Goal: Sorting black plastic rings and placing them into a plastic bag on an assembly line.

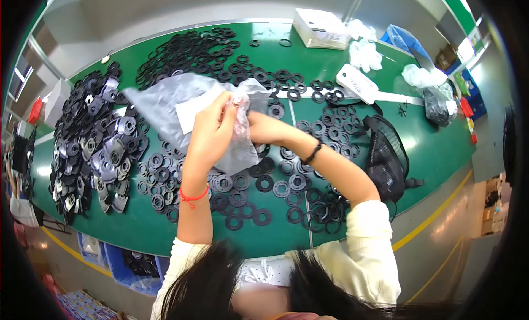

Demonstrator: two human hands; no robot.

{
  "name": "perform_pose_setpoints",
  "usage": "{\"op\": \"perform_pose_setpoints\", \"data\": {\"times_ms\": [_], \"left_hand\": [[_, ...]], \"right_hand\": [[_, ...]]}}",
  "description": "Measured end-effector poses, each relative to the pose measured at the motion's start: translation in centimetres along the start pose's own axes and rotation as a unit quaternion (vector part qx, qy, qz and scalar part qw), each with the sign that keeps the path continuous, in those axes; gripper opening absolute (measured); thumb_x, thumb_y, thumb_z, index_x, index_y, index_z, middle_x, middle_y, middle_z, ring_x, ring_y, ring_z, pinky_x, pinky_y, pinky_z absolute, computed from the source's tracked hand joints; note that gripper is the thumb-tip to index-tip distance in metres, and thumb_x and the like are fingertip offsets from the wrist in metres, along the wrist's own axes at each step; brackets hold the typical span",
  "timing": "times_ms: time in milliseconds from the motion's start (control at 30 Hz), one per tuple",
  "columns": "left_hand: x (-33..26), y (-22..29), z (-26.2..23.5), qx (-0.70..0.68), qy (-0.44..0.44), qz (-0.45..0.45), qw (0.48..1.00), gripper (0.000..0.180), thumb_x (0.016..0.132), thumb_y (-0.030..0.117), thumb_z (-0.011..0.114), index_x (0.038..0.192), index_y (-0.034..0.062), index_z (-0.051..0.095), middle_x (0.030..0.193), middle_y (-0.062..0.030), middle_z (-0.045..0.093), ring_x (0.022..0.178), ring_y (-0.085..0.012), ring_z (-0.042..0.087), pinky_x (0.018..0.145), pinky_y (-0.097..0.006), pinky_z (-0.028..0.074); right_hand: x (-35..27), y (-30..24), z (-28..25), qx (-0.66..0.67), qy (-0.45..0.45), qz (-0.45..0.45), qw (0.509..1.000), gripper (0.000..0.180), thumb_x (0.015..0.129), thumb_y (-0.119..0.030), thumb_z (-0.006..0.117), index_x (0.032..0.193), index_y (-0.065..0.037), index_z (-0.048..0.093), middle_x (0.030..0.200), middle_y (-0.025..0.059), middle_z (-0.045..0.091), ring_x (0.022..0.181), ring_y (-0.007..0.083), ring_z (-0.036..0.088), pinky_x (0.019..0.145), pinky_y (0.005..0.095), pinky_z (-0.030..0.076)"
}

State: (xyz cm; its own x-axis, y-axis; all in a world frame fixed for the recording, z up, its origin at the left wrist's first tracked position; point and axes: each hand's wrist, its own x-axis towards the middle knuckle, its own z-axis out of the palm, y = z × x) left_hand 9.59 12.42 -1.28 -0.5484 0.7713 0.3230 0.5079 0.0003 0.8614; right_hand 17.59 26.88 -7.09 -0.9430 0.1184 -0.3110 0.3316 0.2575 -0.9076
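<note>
A clear plastic bag (160,102) hangs over the middle of the table, with a white paper (190,110) against it. My left hand (212,130) is closed on the bag's gathered edge, fingertips pinched at the top. Close to its right, my right hand (264,128) is at the bag's side; its fingers are hidden by the plastic and slightly blurred, so I cannot tell what they grip. Beneath and around both hands lie many flat black rings (264,183), loose on the green table (242,240).
To the left is a heap of black and silver moulded parts (91,144); more rings (182,53) are piled behind. A black mesh bag (387,160) and a white handheld fan-like device (357,84) lie at right. A white box (321,28) and crumpled plastic bags (365,54) stand farther back.
</note>
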Motion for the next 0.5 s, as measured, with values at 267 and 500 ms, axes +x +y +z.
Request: {"op": "perform_pose_setpoints", "data": {"times_ms": [267,500], "left_hand": [[-1.3,2.2,0.2,-0.121,-0.059,0.067,0.989,0.017,0.097,0.008,0.046,0.101,-0.0016,0.060,0.076,-0.0005,0.056,0.071,-0.0062,0.047,0.062,-0.023,0.039],[0.3,-0.3,-0.8,-0.193,0.043,-0.016,0.980,0.023,0.100,0.010,0.041,0.105,-0.0016,0.060,0.085,0.0004,0.061,0.073,-0.0036,0.050,0.067,-0.020,0.043]], "right_hand": [[4.0,1.5,-0.3,-0.210,0.025,-0.297,0.931,0.021,0.086,-0.018,0.061,0.104,-0.010,0.067,0.116,0.0109,0.064,0.103,0.0255,0.061,0.083,0.0371,0.050],[-4.3,-1.6,-2.0,-0.381,0.107,-0.255,0.882,0.038,0.088,-0.016,0.060,0.124,-0.005,0.054,0.110,0.0229,0.061,0.102,0.0359,0.061,0.084,0.0412,0.051]]}}
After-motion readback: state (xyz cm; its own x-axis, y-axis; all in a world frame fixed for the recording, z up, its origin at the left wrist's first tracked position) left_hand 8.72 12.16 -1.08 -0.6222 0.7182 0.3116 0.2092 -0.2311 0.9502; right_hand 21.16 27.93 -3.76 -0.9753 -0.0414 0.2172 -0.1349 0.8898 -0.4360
